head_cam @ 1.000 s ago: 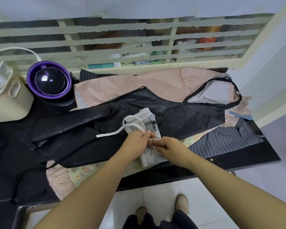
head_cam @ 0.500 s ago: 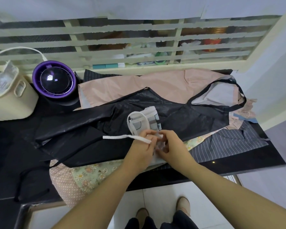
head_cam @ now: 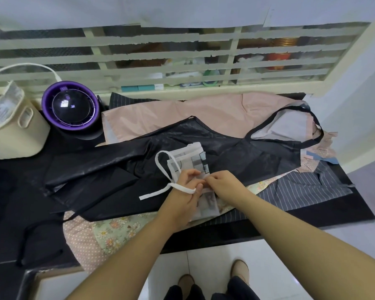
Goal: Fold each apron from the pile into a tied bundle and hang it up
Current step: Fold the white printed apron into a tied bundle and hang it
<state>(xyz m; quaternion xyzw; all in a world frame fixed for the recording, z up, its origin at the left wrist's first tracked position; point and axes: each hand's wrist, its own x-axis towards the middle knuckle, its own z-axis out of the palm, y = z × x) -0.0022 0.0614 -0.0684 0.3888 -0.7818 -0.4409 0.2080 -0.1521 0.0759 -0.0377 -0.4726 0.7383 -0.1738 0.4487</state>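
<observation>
We see the black counter [head_cam: 13, 213] run from the cream basket [head_cam: 15, 137] at its left end to a bare strip at its right. The black apron [head_cam: 139, 167] lies spread on top, and a floral apron [head_cam: 115, 230] beneath it spills over the front edge. On the black apron lies the folded white bundle [head_cam: 189, 158]. Our left hand [head_cam: 183, 199] curls around the white strap [head_cam: 160, 190], and the right hand [head_cam: 224, 182] pinches it at the bundle's middle.

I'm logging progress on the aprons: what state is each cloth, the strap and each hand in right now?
checked apron: folded into a small bundle, on the black apron.
strap: looped beside the bundle, tail loose.
black apron: spread out, unfolded.
pink apron: unfolded, under the black one.
striped apron: unfolded, low in the pile.
left hand: fingers curled, holding the strap.
right hand: pinching the strap at the bundle.
</observation>
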